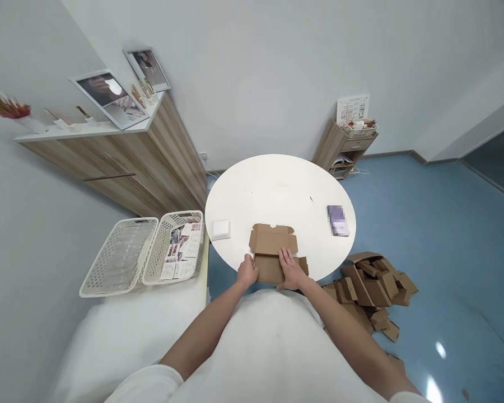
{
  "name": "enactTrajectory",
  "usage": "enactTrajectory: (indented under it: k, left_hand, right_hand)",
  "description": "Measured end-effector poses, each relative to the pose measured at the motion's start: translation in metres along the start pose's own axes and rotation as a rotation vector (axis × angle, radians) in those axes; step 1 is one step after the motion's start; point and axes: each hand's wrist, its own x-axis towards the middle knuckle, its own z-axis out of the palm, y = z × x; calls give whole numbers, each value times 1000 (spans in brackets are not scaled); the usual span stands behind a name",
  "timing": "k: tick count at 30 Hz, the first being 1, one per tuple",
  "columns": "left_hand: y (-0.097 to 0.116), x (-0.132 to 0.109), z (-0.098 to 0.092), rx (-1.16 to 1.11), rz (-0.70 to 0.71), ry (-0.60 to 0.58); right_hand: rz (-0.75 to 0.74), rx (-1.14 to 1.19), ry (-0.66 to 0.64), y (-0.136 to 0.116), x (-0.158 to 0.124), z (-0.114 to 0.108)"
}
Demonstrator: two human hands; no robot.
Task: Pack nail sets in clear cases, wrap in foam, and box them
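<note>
A brown cardboard box [274, 242], partly unfolded with its lid and side flaps spread, lies at the near edge of the round white table [273, 184]. My left hand [247, 272] is closed on the box's left side, where a flap stands up. Across the right part of the box my right hand [292, 270] lies with its fingers stretched out, pressing on the cardboard near the fold. A small flap sticks out past the right hand. Part of the box's base is hidden under that hand.
On the table are a white square packet [220, 229] at left and a purple box [338, 220] at right. Two white baskets [174, 246] stand left, one holding printed cards. Several cardboard boxes [373, 288] are piled on the floor at right. A wooden cabinet [168, 162] stands behind left.
</note>
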Motion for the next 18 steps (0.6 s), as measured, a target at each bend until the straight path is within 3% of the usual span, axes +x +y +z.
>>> enactTrajectory:
  k: [3, 7, 10, 15, 18]
  left_hand:
    - [-6, -2, -4, -37, 81, -20]
    - [-16, -8, -17, -104, 315, -44]
    - [-15, -6, -26, -14, 444, -123]
    - [-8, 6, -27, 161, 423, -216]
    - [-8, 6, -25, 171, 413, -225]
  right_hand:
    - [-4, 1, 15, 1, 2, -2]
    - [-32, -3, 57, 4, 4, -3]
    - [-39, -19, 86, 5, 6, -2]
    - [-46, -16, 110, 2, 5, -1]
    - [39, -20, 210, 0, -3, 2]
